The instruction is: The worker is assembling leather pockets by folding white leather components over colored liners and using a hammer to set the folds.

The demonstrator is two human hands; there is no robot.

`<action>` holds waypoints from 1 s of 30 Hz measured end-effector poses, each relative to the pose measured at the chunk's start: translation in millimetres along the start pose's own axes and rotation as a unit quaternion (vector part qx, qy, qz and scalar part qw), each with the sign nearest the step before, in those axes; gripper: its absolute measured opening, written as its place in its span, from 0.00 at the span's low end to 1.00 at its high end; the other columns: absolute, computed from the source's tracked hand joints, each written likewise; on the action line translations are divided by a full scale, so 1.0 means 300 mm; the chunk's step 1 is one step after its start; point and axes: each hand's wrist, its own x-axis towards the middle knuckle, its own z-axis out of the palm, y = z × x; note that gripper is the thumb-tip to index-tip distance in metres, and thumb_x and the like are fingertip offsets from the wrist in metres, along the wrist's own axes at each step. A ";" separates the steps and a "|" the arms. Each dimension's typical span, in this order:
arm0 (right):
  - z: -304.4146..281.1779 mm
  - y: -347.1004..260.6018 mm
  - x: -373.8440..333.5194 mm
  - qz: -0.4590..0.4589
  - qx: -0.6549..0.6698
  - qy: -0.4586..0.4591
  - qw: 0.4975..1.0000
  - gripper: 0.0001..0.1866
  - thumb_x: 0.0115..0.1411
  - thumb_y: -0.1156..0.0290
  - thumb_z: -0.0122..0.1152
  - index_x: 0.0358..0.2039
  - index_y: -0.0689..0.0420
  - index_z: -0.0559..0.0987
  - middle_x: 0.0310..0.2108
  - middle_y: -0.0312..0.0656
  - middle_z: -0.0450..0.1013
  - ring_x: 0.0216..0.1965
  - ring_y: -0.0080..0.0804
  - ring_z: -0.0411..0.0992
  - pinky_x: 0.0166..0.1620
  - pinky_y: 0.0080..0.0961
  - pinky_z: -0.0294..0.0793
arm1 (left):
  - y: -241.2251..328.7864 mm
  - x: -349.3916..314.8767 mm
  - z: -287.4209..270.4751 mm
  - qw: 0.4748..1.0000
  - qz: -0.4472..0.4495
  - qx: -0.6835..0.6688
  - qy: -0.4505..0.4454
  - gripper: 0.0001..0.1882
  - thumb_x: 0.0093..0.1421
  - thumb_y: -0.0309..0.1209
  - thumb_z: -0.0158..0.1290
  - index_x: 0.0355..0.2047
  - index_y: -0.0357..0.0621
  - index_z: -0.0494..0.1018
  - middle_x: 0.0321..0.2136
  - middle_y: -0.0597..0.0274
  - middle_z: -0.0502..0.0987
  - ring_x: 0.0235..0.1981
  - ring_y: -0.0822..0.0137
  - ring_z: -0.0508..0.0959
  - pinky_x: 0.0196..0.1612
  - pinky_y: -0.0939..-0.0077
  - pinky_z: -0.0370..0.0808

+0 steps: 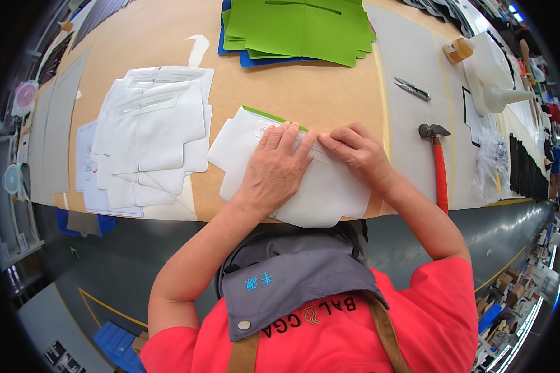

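Note:
A white cut fabric piece (330, 193) lies on the brown table (330, 93) right in front of me, with a green piece's edge (264, 114) showing under its far side. My left hand (275, 168) lies flat on the white piece, fingers spread. My right hand (358, 149) rests beside it with its fingertips pressing on the same piece, touching the left fingertips. Neither hand holds anything.
A stack of white cut pieces (152, 133) lies to the left. Green pieces over blue ones (298, 28) are stacked at the far side. To the right lie a hammer with an orange handle (438, 168), small snips (412, 89), a white funnel-like object (501, 96) and a plastic bag (491, 165).

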 end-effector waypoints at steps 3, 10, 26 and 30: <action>-0.007 0.000 -0.001 -0.019 -0.015 -0.002 1.000 0.20 0.50 0.80 0.64 0.46 0.56 0.85 0.40 0.40 0.77 0.41 0.38 0.75 0.44 0.31 0.80 | 0.006 0.004 0.001 1.000 -0.003 0.014 -0.010 0.24 0.64 0.34 0.57 0.59 0.44 0.73 0.55 0.47 0.71 0.59 0.48 0.71 0.65 0.57 0.68; -0.032 0.013 -0.037 0.008 0.009 0.003 1.000 0.22 0.49 0.80 0.63 0.47 0.55 0.84 0.40 0.39 0.76 0.41 0.38 0.75 0.44 0.31 0.80 | 0.037 0.015 0.014 0.999 0.030 0.004 -0.010 0.24 0.64 0.35 0.57 0.60 0.43 0.72 0.55 0.47 0.70 0.59 0.47 0.70 0.67 0.53 0.66; -0.045 0.021 -0.101 0.103 0.106 0.040 0.988 0.16 0.53 0.80 0.66 0.43 0.55 0.85 0.38 0.40 0.77 0.40 0.38 0.76 0.42 0.30 0.80 | 0.113 0.033 0.053 0.999 0.028 0.025 -0.027 0.25 0.66 0.36 0.55 0.60 0.36 0.70 0.55 0.49 0.70 0.61 0.50 0.69 0.67 0.52 0.63; -0.082 0.014 -0.124 0.219 0.180 0.018 0.959 0.16 0.53 0.80 0.66 0.43 0.54 0.85 0.38 0.40 0.77 0.40 0.38 0.76 0.42 0.30 0.80 | 0.137 0.037 0.035 0.999 0.021 0.007 -0.046 0.25 0.66 0.36 0.55 0.59 0.36 0.70 0.54 0.49 0.71 0.59 0.50 0.70 0.67 0.52 0.64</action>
